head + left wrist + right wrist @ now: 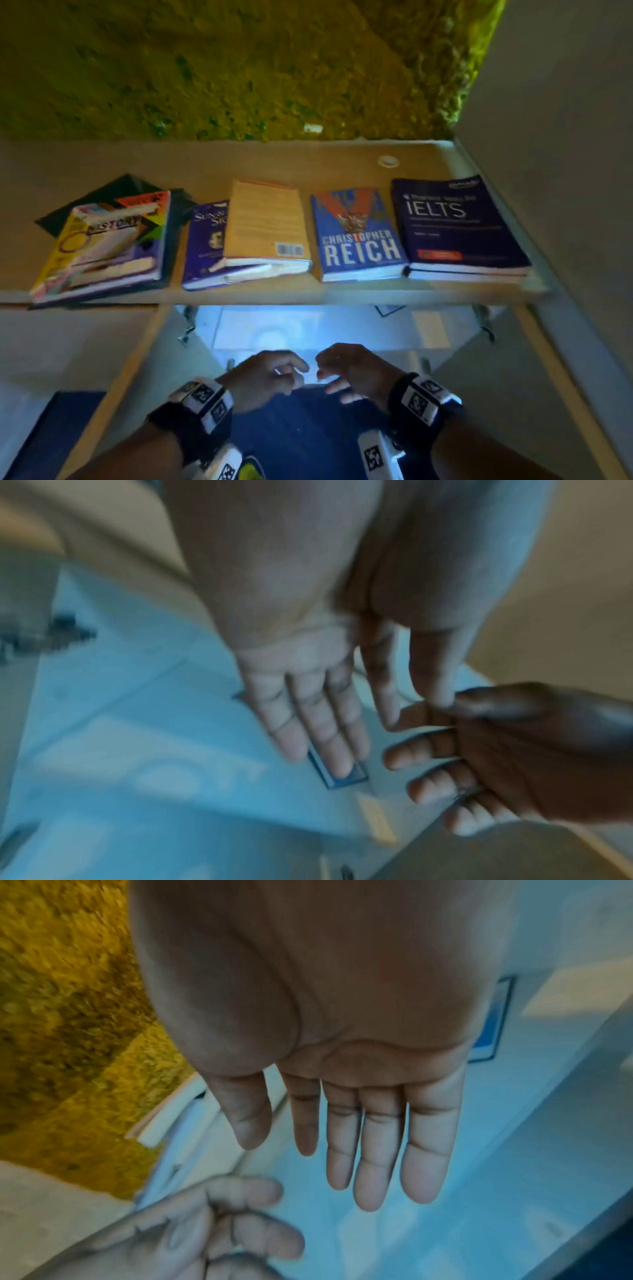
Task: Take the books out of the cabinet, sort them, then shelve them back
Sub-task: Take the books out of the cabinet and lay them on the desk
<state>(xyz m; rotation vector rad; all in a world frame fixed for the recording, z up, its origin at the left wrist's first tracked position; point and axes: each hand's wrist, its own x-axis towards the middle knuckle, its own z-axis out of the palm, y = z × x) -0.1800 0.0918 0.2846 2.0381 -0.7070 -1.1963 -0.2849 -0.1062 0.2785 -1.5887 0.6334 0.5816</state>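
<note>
Head view: my left hand [265, 377] and right hand [349, 371] hang empty, fingers loosely spread, nearly touching. Beyond them, paperback books [359, 236] lie flat on the wooden cabinet top [239, 164]; titles partly blurred.

The wall [239, 68] behind the shelf is mottled yellow-green. The wooden top [274, 161] is tan. The IELTS book [455, 222] is dark navy with white lettering and a red strip. The Reich book [359, 236] is blue with pale letters. One book [263, 222] shows a plain orange-yellow back; the History book [102, 246] is multicoloured.
</note>
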